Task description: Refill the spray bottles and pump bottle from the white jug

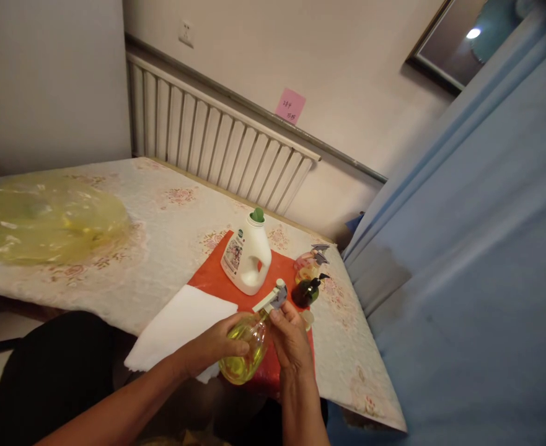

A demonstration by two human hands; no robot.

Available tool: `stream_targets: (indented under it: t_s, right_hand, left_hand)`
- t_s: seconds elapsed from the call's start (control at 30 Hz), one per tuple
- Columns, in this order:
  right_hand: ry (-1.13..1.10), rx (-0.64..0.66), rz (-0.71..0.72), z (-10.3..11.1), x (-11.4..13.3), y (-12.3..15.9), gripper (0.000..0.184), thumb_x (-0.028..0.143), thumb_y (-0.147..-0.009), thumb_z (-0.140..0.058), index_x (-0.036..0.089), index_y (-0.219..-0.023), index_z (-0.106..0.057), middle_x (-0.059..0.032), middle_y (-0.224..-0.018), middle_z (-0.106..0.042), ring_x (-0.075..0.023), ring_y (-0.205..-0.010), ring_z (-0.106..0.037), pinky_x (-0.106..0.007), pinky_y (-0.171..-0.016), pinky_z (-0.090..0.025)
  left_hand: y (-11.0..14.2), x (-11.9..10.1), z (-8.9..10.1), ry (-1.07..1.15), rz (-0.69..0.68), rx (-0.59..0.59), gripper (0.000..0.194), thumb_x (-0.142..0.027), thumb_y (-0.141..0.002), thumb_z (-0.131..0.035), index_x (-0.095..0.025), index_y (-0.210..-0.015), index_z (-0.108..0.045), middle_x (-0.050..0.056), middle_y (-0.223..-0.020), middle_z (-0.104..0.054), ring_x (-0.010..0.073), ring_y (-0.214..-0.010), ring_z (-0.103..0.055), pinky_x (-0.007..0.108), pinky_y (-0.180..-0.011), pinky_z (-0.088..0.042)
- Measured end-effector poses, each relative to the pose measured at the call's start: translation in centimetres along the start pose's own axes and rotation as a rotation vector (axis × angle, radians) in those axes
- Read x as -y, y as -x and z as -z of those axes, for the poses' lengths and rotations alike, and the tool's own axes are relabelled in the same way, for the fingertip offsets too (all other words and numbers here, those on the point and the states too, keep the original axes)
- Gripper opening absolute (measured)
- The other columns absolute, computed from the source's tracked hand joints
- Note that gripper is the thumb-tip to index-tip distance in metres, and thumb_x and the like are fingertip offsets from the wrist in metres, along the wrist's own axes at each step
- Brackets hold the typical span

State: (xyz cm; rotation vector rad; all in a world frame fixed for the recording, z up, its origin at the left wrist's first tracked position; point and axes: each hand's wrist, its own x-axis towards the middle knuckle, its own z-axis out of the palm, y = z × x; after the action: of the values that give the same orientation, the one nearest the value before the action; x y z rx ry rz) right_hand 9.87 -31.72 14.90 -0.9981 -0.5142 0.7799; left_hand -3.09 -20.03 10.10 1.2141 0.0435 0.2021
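Note:
My left hand [217, 347] is wrapped round the body of a clear pump bottle [247, 350] with yellow-green liquid, held tilted over the table's near edge. My right hand [291, 337] pinches the bottle's neck just under its grey-white pump head [273, 299]. Just beyond stands a white detergent jug [247, 260] with a green cap, upright on a red mat [217, 275]. A dark green pump bottle [306, 291] and a pinkish pump bottle [308, 265] stand to the right of the jug.
A white folded towel [175, 328] lies at the mat's near left corner. A yellow plastic bag [44, 220] sits far left on the floral tablecloth [161, 217]. A radiator [217, 142] runs along the back wall. Blue fabric [477, 266] fills the right side.

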Motion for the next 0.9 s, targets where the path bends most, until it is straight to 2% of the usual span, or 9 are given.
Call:
stream_targets:
  t_s: [0.2,0.37,0.53,0.7,0.8,0.9]
  right_hand:
    - [0.024,0.012,-0.004,0.0,0.0,-0.2,0.038,0.034,-0.066,-0.088,0.019,-0.098,-0.074,-0.0055,-0.099,-0.076,-0.0195,-0.090,-0.069,-0.032,-0.088,-0.050]
    - [0.074,0.005,-0.012,0.3,-0.2,-0.4,0.035,0.035,-0.065,-0.088,0.020,-0.093,-0.075,-0.0037,-0.094,-0.076,-0.0182,-0.084,-0.067,-0.030,-0.084,-0.050]
    - [0.131,-0.003,-0.021,0.6,-0.3,-0.5,0.033,0.037,-0.063,-0.089,0.020,-0.087,-0.075,-0.0023,-0.088,-0.074,-0.0179,-0.080,-0.065,-0.029,-0.079,-0.049]
    - [0.159,-0.037,-0.013,0.6,-0.4,-0.5,0.034,0.039,-0.062,-0.089,0.019,-0.084,-0.073,-0.0021,-0.085,-0.073,-0.0167,-0.077,-0.063,-0.028,-0.076,-0.048]
    - [0.139,-0.065,-0.013,0.5,-0.6,-0.4,0.037,0.038,-0.061,-0.090,0.019,-0.087,-0.072,-0.0022,-0.085,-0.073,-0.0162,-0.077,-0.064,-0.028,-0.076,-0.048]
    - [0.096,-0.111,-0.011,0.1,-1.1,-0.3,0.039,0.036,-0.060,-0.089,0.018,-0.088,-0.069,-0.0019,-0.084,-0.073,-0.0152,-0.075,-0.064,-0.027,-0.075,-0.049]
  left_hand:
    - [0.2,-0.5,-0.1,-0.028,0.012,-0.014,0.069,-0.046,-0.071,-0.081,-0.021,-0.131,-0.056,0.007,-0.116,-0.068,0.0269,-0.108,-0.061,0.041,-0.098,-0.046]
    - [0.3,-0.6,0.0,-0.061,0.026,-0.035,0.066,-0.044,-0.071,-0.081,-0.020,-0.127,-0.058,0.005,-0.110,-0.068,0.0250,-0.102,-0.062,0.039,-0.093,-0.047]
    - [0.0,0.2,0.4,-0.108,0.012,-0.057,0.060,-0.038,-0.071,-0.080,-0.019,-0.124,-0.059,0.003,-0.107,-0.069,0.0231,-0.097,-0.063,0.035,-0.088,-0.048]
    - [-0.4,1.1,0.5,-0.116,0.003,-0.098,0.065,-0.032,-0.068,-0.078,-0.020,-0.128,-0.056,0.003,-0.112,-0.069,0.0249,-0.103,-0.063,0.036,-0.090,-0.049]
    - [-0.5,1.3,0.3,-0.128,0.012,-0.151,0.069,-0.028,-0.066,-0.076,-0.020,-0.131,-0.053,0.004,-0.115,-0.068,0.0266,-0.107,-0.063,0.038,-0.092,-0.050]
    - [-0.6,1.2,-0.1,-0.264,-0.014,-0.251,0.069,-0.024,-0.062,-0.073,-0.020,-0.129,-0.055,0.005,-0.117,-0.066,0.0279,-0.109,-0.062,0.040,-0.095,-0.050]
